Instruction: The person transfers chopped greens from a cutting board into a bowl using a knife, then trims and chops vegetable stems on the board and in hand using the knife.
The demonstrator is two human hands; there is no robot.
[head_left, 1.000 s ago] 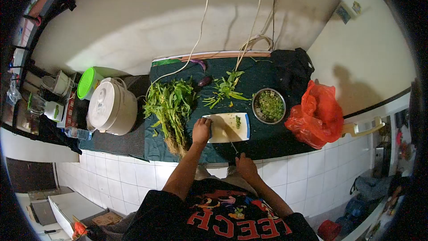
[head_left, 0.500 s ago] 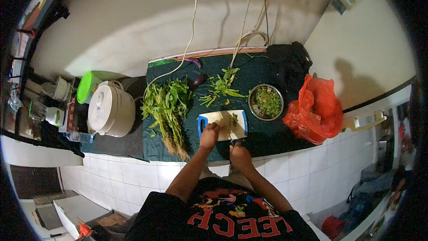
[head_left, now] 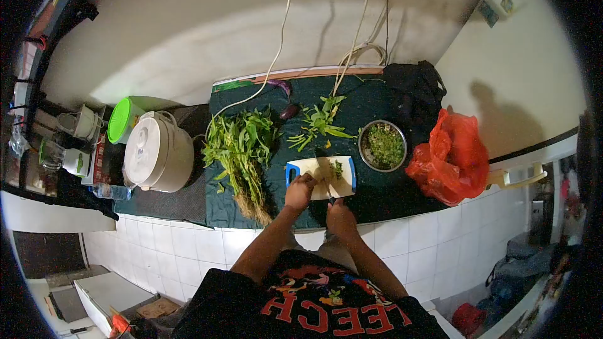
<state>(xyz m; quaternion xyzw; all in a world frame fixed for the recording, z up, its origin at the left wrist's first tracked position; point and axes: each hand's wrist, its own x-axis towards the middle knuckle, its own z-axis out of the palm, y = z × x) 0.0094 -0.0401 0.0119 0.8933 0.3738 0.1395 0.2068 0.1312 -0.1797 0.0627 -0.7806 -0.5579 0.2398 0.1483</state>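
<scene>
My right hand (head_left: 340,216) grips the dark handle of a knife (head_left: 331,198), whose blade lies over the cutting board and points away from me. My left hand (head_left: 299,193) is closed over the board's left part, fingers bent together; what they hold is too small to make out. The white cutting board (head_left: 314,165) has blue ends, and a small heap of chopped greens (head_left: 336,169) lies on its right half. Just beyond the board are loose leafy stems (head_left: 321,123). To its right stands a metal bowl (head_left: 360,145) with chopped greens inside.
A large bunch of leafy greens with roots (head_left: 242,154) lies left of the board. Behind are purple eggplants (head_left: 289,111). A red plastic bag (head_left: 449,160) sits at right, a white rice cooker (head_left: 160,154) at left. White cables (head_left: 286,22) hang down onto the counter.
The knife has turned so its blade shows more clearly, pointing away over the board. My left hand stays closed on the board's left side. The whole view has shifted slightly.
</scene>
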